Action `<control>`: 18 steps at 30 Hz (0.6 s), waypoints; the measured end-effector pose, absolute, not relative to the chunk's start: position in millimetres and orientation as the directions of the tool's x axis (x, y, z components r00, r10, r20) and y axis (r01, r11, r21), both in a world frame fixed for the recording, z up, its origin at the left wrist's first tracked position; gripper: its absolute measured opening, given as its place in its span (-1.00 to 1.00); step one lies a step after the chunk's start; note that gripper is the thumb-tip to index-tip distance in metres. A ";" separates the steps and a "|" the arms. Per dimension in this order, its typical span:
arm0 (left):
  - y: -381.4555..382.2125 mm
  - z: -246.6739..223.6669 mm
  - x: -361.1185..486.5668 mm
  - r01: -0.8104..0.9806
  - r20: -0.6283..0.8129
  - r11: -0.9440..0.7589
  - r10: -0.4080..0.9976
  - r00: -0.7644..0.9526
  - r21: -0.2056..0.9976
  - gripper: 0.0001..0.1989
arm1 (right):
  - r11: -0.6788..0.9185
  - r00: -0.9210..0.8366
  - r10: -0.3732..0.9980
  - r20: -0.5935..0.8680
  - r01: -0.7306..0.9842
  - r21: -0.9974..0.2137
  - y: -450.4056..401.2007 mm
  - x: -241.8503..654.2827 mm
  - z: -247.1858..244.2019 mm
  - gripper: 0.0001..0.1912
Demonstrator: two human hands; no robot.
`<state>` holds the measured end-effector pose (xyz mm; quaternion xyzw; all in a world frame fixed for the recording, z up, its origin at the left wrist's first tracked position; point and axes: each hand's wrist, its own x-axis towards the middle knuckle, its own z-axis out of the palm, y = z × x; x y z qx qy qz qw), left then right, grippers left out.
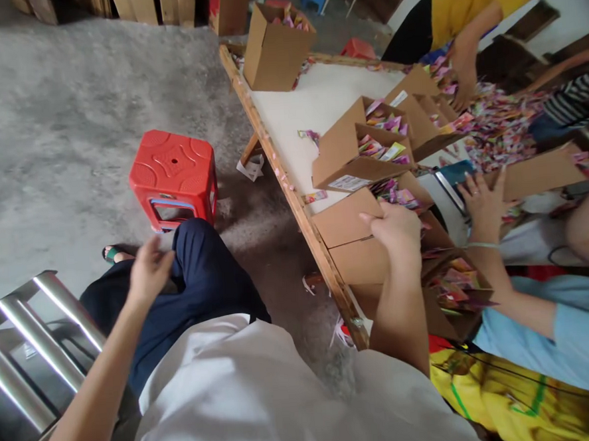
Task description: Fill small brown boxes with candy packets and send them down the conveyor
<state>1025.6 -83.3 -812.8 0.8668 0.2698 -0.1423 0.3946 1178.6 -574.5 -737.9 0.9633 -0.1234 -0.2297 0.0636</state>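
My right hand (pixel 395 226) grips the upper edge of a brown cardboard box (pixel 347 218) near the wooden rim of the white table (pixel 288 118). Colourful small packets (pixel 395 191) show inside the box just beyond my fingers. Over my dark trousers, my left hand (pixel 151 272) hangs in the air with its fingers partly curled and apart, holding nothing. Two open boxes of packets (pixel 355 153) stand beyond my right hand, and another box (pixel 455 280) with packets lies to its right. A few loose packets (pixel 314 196) rest on the table.
A red plastic stool (pixel 174 168) stands on the grey floor ahead. At the lower left is a metal slatted bench (pixel 38 356). A tall filled box (pixel 277 52) sits at the table's far corner. Other people's hands (pixel 483 202) work around a packet heap (pixel 503 121) at the right.
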 end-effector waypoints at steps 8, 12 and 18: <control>-300.8 -826.0 1074.0 0.908 -0.795 0.038 -0.468 0.386 0.418 -0.07 | -0.934 0.882 -0.356 -0.310 -0.321 0.158 -563.3 1150.2 -678.9 -0.63; -335.6 -819.6 1078.7 0.951 -0.806 0.055 -0.517 0.289 0.306 -0.10 | -0.950 0.880 -0.308 -0.360 -0.307 0.064 -553.8 1143.9 -674.7 -0.70; -350.0 -814.3 1092.3 0.912 -0.808 0.191 -0.424 0.410 0.363 -0.16 | -0.955 0.890 -0.276 -0.364 -0.295 0.002 -540.5 1138.1 -686.6 -0.77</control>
